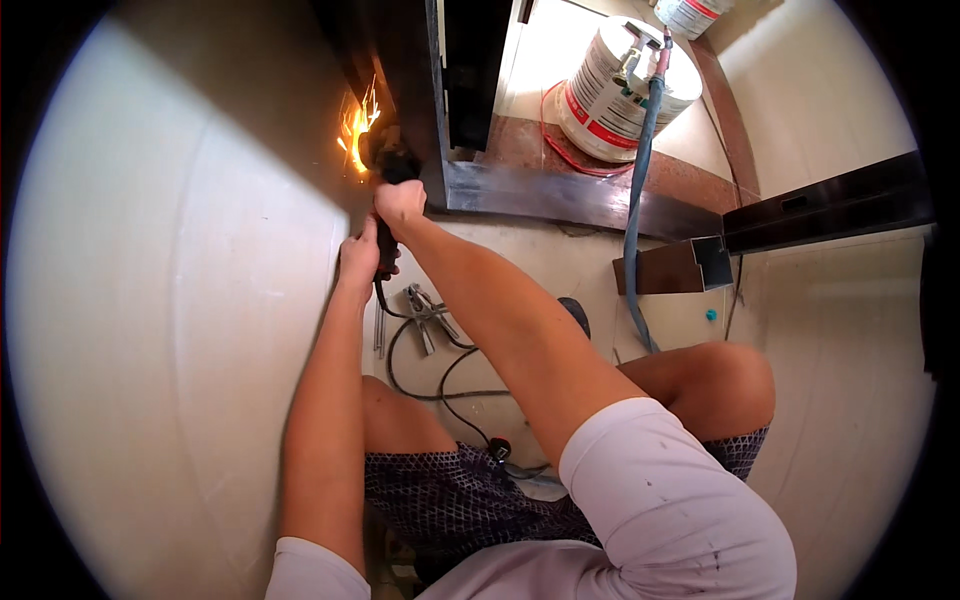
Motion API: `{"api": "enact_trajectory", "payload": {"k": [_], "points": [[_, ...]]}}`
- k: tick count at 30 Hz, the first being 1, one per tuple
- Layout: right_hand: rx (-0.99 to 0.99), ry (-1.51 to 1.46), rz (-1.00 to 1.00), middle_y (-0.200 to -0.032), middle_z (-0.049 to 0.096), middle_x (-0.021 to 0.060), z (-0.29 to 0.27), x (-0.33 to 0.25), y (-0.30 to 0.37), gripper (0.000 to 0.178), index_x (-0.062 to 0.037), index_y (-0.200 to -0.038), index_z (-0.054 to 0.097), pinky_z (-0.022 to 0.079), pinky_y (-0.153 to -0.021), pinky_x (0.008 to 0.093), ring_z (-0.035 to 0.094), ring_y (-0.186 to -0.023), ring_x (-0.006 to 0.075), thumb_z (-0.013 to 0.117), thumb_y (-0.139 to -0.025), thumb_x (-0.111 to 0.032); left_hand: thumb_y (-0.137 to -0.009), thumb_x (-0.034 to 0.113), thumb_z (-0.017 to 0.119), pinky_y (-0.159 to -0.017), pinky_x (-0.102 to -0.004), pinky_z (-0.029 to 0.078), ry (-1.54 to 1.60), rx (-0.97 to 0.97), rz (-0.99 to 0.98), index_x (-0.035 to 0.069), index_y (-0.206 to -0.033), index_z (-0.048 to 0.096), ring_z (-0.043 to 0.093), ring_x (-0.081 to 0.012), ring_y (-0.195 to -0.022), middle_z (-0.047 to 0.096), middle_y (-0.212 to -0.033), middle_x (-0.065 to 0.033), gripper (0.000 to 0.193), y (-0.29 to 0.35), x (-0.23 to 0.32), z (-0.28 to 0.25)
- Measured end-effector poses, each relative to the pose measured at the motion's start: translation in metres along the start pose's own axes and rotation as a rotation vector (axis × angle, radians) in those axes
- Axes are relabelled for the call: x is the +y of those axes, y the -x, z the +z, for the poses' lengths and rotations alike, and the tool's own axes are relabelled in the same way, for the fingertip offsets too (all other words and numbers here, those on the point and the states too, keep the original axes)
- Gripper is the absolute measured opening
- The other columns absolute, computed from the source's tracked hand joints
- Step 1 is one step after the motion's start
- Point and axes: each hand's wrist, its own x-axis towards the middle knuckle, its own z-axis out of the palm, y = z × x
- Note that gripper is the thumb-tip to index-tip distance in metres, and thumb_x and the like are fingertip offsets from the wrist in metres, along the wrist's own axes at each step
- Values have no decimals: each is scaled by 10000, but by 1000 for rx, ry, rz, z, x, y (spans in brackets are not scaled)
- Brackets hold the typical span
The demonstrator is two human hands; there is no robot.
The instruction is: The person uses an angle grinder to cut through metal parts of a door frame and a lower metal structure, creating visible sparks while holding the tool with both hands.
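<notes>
Both my hands are closed on a dark angle grinder (396, 162) near the upper middle of the view. My left hand (359, 258) wraps the rear of its body, where the black cord leaves it. Further forward, my right hand (400, 203) grips it close to the head. Bright orange sparks (357, 132) spray from the grinder's front, beside the lower part of a dark metal frame (425, 110). The disc and the exact contact spot are hidden by glare and the tool's head.
A white wall (200, 260) stands close on the left. Welding clamp (425, 315) and black cord (440, 396) lie on the floor by my knees. A white bucket (610, 95) carries an electrode holder (650, 65) with a grey cable (638, 200). Brown square tube (660, 270) lies right, near a dark metal bar (830, 208).
</notes>
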Motion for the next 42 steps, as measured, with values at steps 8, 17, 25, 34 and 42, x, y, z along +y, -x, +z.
{"api": "enact_trajectory", "payload": {"k": [8, 17, 25, 34, 42], "points": [[70, 75, -163, -867, 779, 202, -9, 36, 0, 411, 83, -862, 731, 604, -769, 447, 779, -816, 323, 807, -813, -318, -1083, 650, 560, -463, -368, 527, 35, 56, -32, -32, -984, 698, 717, -239, -599, 729, -787, -127, 703, 32, -17, 14], [-63, -11, -51, -763, 747, 143, -16, 64, 11, 370, 27, -781, 712, 586, -673, 418, 719, -652, 245, 839, -818, -319, -1042, 678, 619, -504, -403, 554, -61, 93, -128, -67, -1033, 697, 667, -222, -618, 691, -830, -103, 750, 58, -25, 7], [-140, 32, -100, -879, 774, 161, -19, 19, 68, 451, 41, -873, 745, 583, -779, 434, 749, -823, 260, 837, -811, -397, -1019, 720, 612, -587, -412, 543, -127, 216, -46, -105, -967, 730, 659, -258, -636, 721, -824, -148, 836, 75, -16, -12], [-194, -63, -126, -748, 721, 76, -70, -59, 178, 251, -14, -854, 729, 553, -584, 368, 696, -606, 175, 806, -902, -249, -1090, 521, 640, -537, -345, 477, -7, 184, 60, -86, -970, 759, 613, -156, -573, 684, -718, -92, 630, 232, 93, 3], [-227, -186, -175, -745, 689, 53, -116, -228, 315, 210, -2, -909, 687, 541, -576, 341, 694, -613, 175, 786, -933, -186, -1101, 436, 644, -626, -354, 508, 28, 156, 240, -82, -997, 745, 624, -165, -657, 712, -770, -123, 538, 347, 218, 2]]}}
